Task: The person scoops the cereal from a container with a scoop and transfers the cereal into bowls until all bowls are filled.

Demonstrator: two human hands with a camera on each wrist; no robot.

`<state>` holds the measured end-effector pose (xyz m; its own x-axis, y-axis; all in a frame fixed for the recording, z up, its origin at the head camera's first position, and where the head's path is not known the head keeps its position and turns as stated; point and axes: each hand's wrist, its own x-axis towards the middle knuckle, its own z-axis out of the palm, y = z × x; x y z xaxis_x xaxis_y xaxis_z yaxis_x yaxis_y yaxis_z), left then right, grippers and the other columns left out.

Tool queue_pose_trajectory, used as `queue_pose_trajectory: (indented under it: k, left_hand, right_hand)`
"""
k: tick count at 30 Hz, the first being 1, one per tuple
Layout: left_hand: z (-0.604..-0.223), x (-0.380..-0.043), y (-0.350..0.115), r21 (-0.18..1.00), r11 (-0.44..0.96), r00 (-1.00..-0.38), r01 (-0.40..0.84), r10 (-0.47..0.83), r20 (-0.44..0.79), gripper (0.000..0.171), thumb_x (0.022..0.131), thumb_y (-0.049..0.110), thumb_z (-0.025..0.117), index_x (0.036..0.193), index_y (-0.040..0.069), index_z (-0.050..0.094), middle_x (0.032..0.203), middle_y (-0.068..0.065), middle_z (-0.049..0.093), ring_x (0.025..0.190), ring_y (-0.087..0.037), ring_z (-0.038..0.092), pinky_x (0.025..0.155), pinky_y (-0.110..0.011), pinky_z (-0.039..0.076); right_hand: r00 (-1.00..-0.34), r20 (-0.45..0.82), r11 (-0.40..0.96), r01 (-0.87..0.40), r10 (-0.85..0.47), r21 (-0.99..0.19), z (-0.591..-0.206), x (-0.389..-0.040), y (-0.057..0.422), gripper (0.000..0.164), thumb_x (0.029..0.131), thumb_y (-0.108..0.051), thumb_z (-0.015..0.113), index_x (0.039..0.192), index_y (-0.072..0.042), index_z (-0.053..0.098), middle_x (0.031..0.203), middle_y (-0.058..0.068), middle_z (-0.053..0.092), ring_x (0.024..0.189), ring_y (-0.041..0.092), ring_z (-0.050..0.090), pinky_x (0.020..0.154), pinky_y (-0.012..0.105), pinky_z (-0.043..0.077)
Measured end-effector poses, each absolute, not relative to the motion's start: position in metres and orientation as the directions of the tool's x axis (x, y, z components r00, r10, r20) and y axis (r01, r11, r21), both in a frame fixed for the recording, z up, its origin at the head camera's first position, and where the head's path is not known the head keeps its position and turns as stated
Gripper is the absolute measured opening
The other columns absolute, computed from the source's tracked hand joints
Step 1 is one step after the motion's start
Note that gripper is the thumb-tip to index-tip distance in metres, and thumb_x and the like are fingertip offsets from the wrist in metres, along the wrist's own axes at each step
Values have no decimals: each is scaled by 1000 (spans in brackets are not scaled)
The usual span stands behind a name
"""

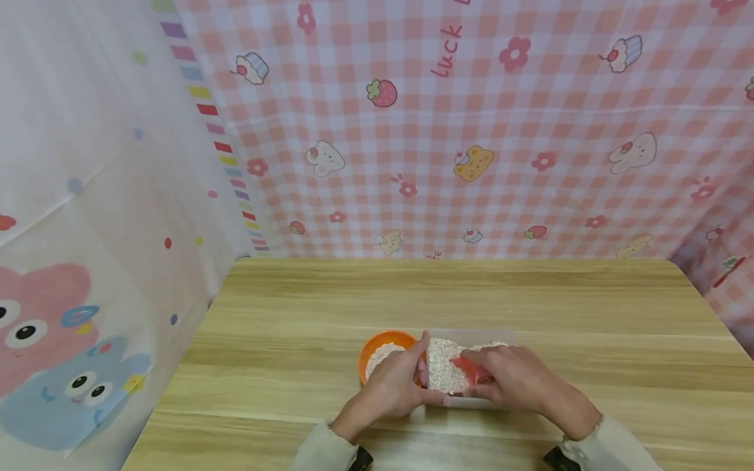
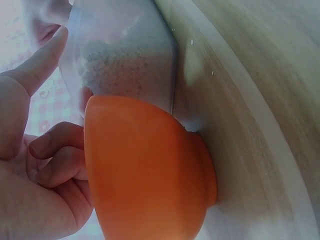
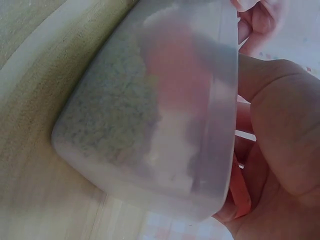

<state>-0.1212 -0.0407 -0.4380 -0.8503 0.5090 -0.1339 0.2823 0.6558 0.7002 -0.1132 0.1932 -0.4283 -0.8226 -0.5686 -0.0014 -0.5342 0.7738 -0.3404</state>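
Observation:
A translucent plastic container [image 1: 480, 403] of pale flakes that look like oats [image 1: 443, 363] sits on the table before me. My left hand [image 1: 391, 386] holds its left end, thumb on the near corner. Just left of it stands an orange bowl [image 2: 145, 170], partly filled with the same flakes; the left fingers reach between bowl and container. My right hand [image 1: 518, 379] grips a red scoop [image 1: 465, 367] inside the container. Its handle [image 3: 241, 192] shows by the right palm, and its red body blurs through the cloudy wall in the right wrist view.
The wood-grain table [image 1: 283, 327] carries the bowl and container near its front. A pink checked cloth [image 1: 412, 131] hangs behind it, and a white printed cloth [image 1: 106, 196] hangs at the left. A few loose flakes [image 2: 192, 42] lie on the tabletop beside the container.

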Motion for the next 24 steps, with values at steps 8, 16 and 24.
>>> queue_pose_trajectory:
  k: [8, 16, 24]
  left_hand:
    - [-438, -121, -41, 680, 674, -854, 289, 503, -136, 111, 73, 44, 86, 157, 9, 24, 75, 14, 53, 60, -2, 43, 58, -19, 38]
    - [-436, -121, -40, 675, 686, -860, 271, 488, -151, 111, 72, 45, 87, 157, 9, 26, 73, 13, 53, 59, -4, 42, 57, -19, 36]
    - [-436, -121, -41, 683, 683, -859, 260, 486, -160, 111, 72, 44, 87, 157, 10, 25, 74, 13, 52, 59, -5, 42, 57, -20, 36]
  right_hand:
    - [-818, 10, 773, -548, -576, -321, -427, -113, 197, 52, 82, -43, 78, 121, -10, 67, 84, -8, 64, 68, 4, 49, 57, 25, 39]
    - [-833, 14, 789, -530, -554, -309, -424, -109, 209, 56, 82, -47, 78, 124, -11, 68, 109, 4, 73, 88, 15, 66, 69, 37, 52]
    - [-827, 75, 773, -549, -557, -319, -425, -107, 217, 56, 81, -46, 78, 123, -10, 68, 109, 3, 73, 83, 8, 62, 66, 31, 50]
